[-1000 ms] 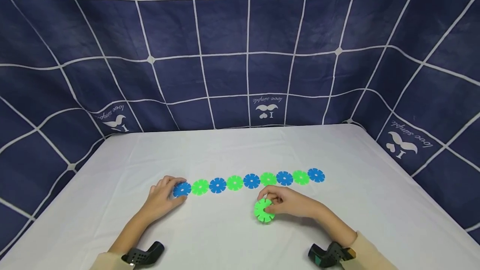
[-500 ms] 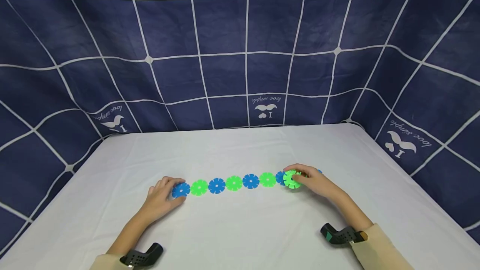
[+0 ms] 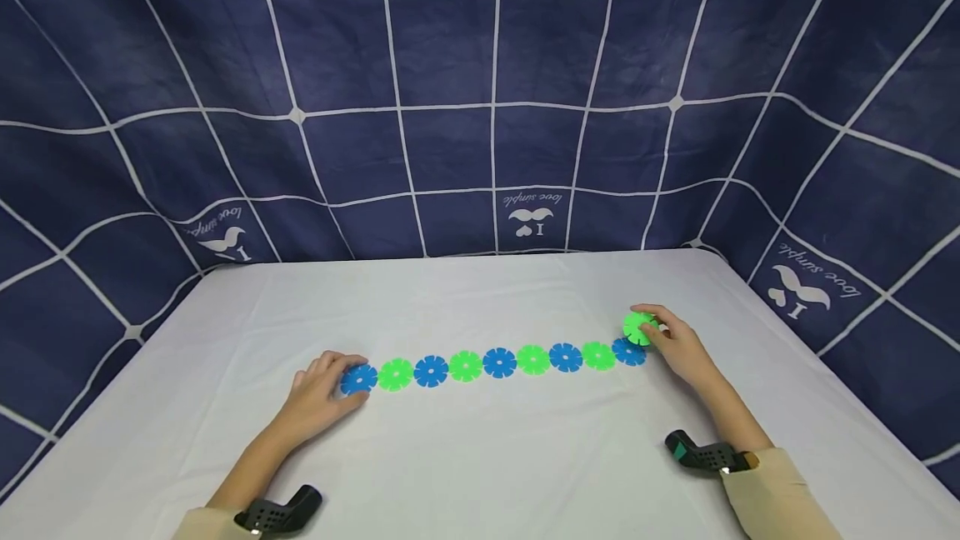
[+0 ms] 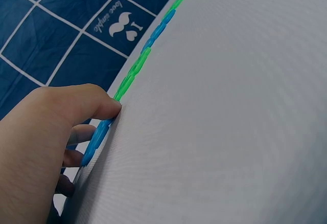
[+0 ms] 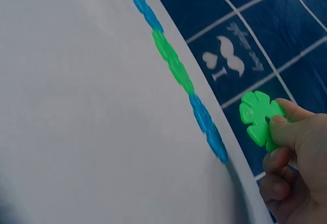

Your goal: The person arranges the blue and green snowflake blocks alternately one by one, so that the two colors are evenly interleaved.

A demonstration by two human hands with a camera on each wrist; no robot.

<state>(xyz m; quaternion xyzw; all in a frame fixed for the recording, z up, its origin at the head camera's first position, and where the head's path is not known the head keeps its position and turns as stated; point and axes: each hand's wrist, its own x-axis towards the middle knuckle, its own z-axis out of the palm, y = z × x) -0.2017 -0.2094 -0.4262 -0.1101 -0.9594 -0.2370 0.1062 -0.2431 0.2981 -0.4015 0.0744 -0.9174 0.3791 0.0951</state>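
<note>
Notched plastic interlocking discs, blue and green by turns, lie flat in a long row across the table in the head view. At the row's left end my left hand [image 3: 318, 394] holds a blue interlocking disc [image 3: 359, 379] by its edges, thumb on the near side and fingers on the far side. My right hand [image 3: 684, 352] pinches a loose green interlocking disc [image 3: 637, 328] between thumb and forefinger, raised off the cloth. This green disc partly covers the blue end disc [image 3: 628, 353] in the head view; the right wrist view shows the two apart.
A white cloth [image 3: 480, 457] covers the table. Dark blue curtains with white grid lines [image 3: 442, 148] rise behind it and along both sides. Each wrist wears a black strapped device, one on the left [image 3: 281, 515] and one on the right [image 3: 708, 455].
My right hand has carried the green disc rightward and away from me, from in front of the row to its right end. My left hand has stayed at the left end disc.
</note>
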